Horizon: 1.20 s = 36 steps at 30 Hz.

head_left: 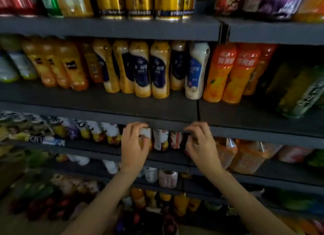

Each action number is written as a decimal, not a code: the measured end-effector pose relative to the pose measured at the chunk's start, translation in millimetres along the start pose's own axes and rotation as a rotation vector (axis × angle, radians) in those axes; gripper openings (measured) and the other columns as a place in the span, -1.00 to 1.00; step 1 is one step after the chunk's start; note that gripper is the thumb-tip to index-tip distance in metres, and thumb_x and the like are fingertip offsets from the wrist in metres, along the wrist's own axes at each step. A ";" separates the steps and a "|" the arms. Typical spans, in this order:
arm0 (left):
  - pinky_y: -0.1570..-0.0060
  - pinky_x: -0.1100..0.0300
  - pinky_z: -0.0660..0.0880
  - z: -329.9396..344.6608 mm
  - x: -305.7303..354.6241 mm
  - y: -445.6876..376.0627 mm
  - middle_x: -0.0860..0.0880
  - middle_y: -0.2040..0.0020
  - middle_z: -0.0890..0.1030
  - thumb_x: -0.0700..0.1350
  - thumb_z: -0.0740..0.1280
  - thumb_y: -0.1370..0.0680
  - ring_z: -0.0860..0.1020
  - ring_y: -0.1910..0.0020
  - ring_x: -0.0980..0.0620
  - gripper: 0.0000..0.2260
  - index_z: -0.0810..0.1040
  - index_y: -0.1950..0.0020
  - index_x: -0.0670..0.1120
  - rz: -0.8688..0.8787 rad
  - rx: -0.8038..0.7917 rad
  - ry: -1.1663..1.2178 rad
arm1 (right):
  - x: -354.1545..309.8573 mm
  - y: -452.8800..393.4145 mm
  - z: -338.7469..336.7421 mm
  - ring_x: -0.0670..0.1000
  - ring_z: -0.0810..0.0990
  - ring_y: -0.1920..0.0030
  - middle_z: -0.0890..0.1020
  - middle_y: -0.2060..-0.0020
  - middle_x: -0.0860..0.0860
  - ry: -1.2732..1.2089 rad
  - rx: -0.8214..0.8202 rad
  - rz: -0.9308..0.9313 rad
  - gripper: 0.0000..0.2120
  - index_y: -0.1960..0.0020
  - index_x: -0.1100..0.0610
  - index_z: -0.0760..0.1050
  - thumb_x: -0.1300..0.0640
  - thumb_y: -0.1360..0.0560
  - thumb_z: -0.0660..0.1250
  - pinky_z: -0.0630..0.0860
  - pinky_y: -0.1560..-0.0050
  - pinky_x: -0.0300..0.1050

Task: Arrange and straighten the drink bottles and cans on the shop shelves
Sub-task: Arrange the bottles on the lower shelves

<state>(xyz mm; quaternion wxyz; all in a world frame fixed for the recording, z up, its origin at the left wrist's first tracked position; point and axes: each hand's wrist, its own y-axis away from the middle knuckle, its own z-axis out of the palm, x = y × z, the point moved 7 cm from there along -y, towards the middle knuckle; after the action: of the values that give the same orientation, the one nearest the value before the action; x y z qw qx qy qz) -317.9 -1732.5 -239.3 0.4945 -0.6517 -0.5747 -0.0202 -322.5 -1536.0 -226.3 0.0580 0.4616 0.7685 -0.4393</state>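
Observation:
Both my hands reach into the third shelf down, just under the dark shelf edge. My left hand curls its fingers round a white-labelled bottle in the front row. My right hand curls round another bottle further right, which it mostly hides. Between them stand a white-labelled bottle with fruit print and a red-and-white one. More white fruit-drink bottles run in a row to the left.
The shelf above holds yellow bottles with dark blue labels, a white one, orange bottles and green ones. Gold cans line the top. Orange packs sit right of my hands. Lower shelves hold small pots.

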 end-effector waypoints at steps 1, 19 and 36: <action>-0.04 -0.02 0.48 7.9 -29.2 14.5 -0.05 -0.14 0.41 -0.20 0.25 -0.53 0.45 -0.10 -0.10 -0.78 0.47 -0.17 -0.15 -0.147 -0.056 -0.030 | 12.2 12.6 26.9 0.01 0.50 0.04 0.42 -0.11 0.08 -0.007 -0.113 0.089 -0.82 -0.11 0.21 0.47 0.25 -0.51 0.24 0.37 0.01 -0.37; -0.26 -0.07 0.36 131.4 -187.3 38.5 -0.17 -0.32 0.40 -0.06 0.43 -0.45 0.37 -0.30 -0.16 -0.38 0.26 -0.43 -0.17 -0.625 -0.242 0.214 | 100.7 41.0 213.3 0.08 0.42 -0.31 0.42 -0.35 0.01 -0.249 -0.064 0.759 -0.33 -0.49 0.02 0.09 0.12 -0.50 0.35 0.43 -0.24 0.04; -0.21 0.12 0.33 75.1 -226.7 26.4 -0.20 -0.31 0.33 -0.15 0.36 -0.52 0.41 -0.24 -0.15 -0.49 0.28 -0.43 -0.16 -0.660 -0.104 0.071 | 55.2 25.4 269.8 0.01 0.41 -0.31 0.43 -0.30 0.05 -0.401 -0.059 0.791 -0.46 -0.44 0.14 0.17 0.30 -0.52 0.26 0.35 -0.13 -0.33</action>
<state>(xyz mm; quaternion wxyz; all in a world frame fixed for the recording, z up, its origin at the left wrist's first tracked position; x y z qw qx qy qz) -415.0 -1843.8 -428.9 0.4473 -0.4539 -0.7352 -0.2312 -419.9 -1691.4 -433.2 0.3826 0.6239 0.5186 -0.4421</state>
